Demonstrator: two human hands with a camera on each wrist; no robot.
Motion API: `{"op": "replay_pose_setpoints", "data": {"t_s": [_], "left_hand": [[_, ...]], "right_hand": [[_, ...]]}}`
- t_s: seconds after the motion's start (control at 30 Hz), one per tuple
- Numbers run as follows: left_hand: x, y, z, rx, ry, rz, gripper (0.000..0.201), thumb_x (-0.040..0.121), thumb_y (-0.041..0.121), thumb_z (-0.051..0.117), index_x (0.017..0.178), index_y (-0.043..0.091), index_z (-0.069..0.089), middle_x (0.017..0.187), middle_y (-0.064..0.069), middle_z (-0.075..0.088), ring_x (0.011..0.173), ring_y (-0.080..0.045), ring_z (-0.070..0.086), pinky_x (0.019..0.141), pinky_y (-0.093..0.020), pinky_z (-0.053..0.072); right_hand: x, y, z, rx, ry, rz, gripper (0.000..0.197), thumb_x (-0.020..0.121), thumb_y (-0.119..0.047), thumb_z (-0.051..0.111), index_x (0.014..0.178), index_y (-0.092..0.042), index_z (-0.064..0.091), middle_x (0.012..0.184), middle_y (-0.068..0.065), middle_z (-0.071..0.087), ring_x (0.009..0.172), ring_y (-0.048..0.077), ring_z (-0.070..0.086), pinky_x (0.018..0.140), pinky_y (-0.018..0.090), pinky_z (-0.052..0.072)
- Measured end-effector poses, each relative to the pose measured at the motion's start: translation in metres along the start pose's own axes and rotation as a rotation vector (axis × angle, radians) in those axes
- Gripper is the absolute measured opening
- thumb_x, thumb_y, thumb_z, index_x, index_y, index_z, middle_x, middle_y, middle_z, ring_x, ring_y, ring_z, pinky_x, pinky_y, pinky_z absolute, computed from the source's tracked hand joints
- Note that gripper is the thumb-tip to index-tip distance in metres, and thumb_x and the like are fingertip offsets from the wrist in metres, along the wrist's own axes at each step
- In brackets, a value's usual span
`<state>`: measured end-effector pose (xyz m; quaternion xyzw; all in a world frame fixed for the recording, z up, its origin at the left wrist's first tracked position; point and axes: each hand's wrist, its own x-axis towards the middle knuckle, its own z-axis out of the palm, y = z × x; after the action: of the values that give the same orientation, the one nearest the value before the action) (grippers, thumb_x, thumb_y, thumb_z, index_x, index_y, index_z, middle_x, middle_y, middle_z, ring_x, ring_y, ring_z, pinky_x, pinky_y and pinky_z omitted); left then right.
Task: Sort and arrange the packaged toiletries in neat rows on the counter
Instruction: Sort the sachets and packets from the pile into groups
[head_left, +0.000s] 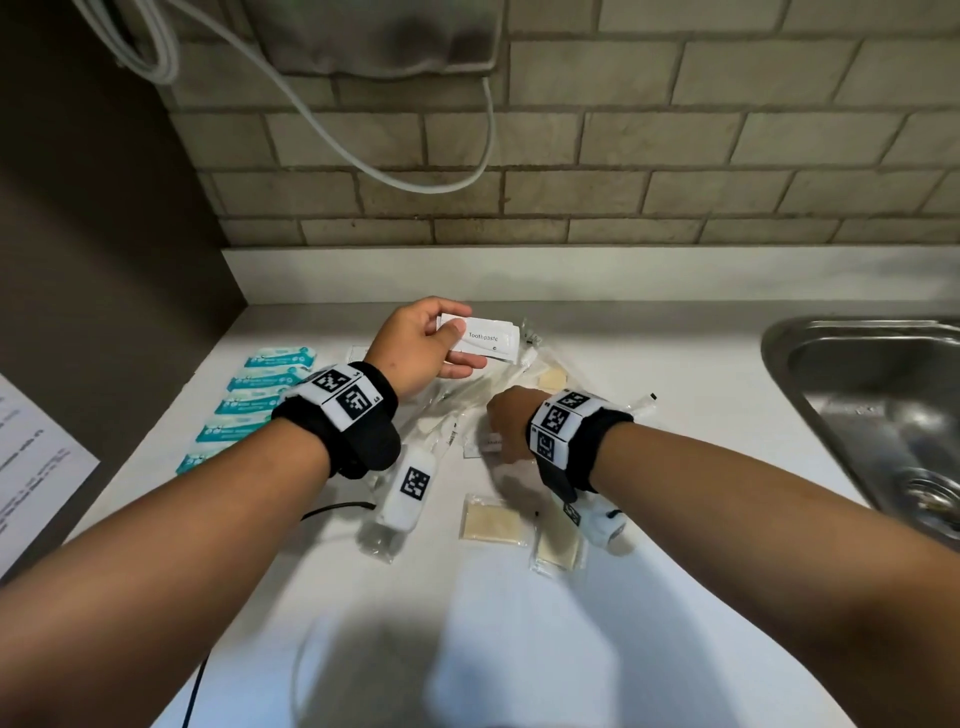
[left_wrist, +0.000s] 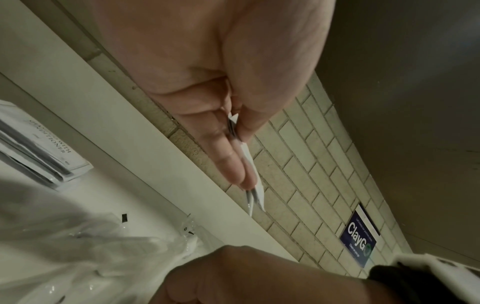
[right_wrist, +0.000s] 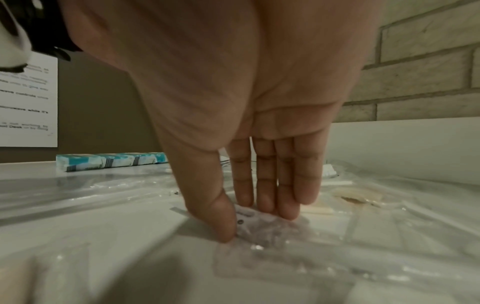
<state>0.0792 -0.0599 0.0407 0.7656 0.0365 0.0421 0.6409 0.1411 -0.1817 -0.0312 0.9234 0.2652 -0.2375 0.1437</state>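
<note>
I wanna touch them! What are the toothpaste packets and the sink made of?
The toothpaste packets in the left hand look like thin white film, plastic or foil, I can't tell which: matte, flat, sealed edges. The sink looks like stainless steel: grey, brushed, with soft shiny reflections.

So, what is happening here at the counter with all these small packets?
A person is sorting toiletries. The left hand holds a few white toothpaste sachets above the counter. The right hand touches a small white sachet in the loose pile of clear-wrapped items. Teal packets already lie in a row at the left.
</note>
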Motion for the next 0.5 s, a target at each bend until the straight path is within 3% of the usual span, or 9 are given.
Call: {"op": "replay_pose_setpoints", "data": {"t_s": [0.1, 0.23, 0.33, 0.4, 0.5], "left_hand": [[-0.002, 0.001, 0.001, 0.001, 0.0, 0.009, 0.018, 0.101, 0.007, 0.044, 0.113, 0.009, 0.057, 0.111, -0.016, 0.064, 0.066, -0.017, 0.074, 0.061, -0.024, 0.06], [-0.004, 0.0, 0.001, 0.001, -0.003, 0.012, 0.02, 0.101, 0.006, 0.043, 0.117, 0.005, 0.055, 0.111, -0.017, 0.063, 0.064, -0.015, 0.073, 0.06, -0.023, 0.059], [-0.005, -0.001, -0.001, 0.003, 0.007, 0.012, 0.022, 0.101, 0.006, 0.043, 0.119, 0.004, 0.055, 0.111, -0.017, 0.063, 0.064, -0.015, 0.073, 0.06, -0.024, 0.059], [-0.005, -0.001, -0.004, 0.004, 0.009, 0.012, 0.021, 0.101, 0.006, 0.044, 0.118, 0.004, 0.056, 0.11, -0.017, 0.063, 0.064, -0.015, 0.073, 0.06, -0.023, 0.06], [-0.003, -0.004, -0.009, 0.016, 0.004, 0.002, 0.022, 0.101, 0.006, 0.043, 0.119, 0.004, 0.055, 0.11, -0.015, 0.064, 0.064, -0.015, 0.073, 0.061, -0.024, 0.06]], "right_hand": [[0.038, 0.009, 0.018, -0.004, 0.004, 0.025, 0.045, 0.044, -0.04, 0.085, 0.062, -0.023, 0.047, 0.064, -0.006, 0.059, 0.059, 0.022, 0.063, 0.064, 0.036, 0.059], [0.054, 0.014, 0.024, -0.02, 0.033, 0.022, 0.057, 0.043, -0.052, 0.083, 0.062, -0.024, 0.037, 0.066, -0.008, 0.048, 0.07, 0.025, 0.063, 0.069, 0.039, 0.058], [0.045, 0.022, 0.028, 0.056, 0.1, 0.024, 0.062, 0.04, -0.054, 0.086, 0.073, -0.031, 0.039, 0.077, -0.011, 0.049, 0.073, 0.021, 0.061, 0.07, 0.038, 0.057], [0.019, 0.02, 0.021, 0.116, 0.108, 0.02, 0.059, 0.045, -0.042, 0.089, 0.076, -0.031, 0.04, 0.084, -0.01, 0.055, 0.075, 0.02, 0.061, 0.073, 0.038, 0.058], [-0.027, 0.02, 0.01, 0.262, 0.183, -0.019, 0.034, 0.073, -0.019, 0.078, 0.095, -0.02, 0.052, 0.103, 0.002, 0.063, 0.084, 0.025, 0.061, 0.075, 0.031, 0.051]]}}
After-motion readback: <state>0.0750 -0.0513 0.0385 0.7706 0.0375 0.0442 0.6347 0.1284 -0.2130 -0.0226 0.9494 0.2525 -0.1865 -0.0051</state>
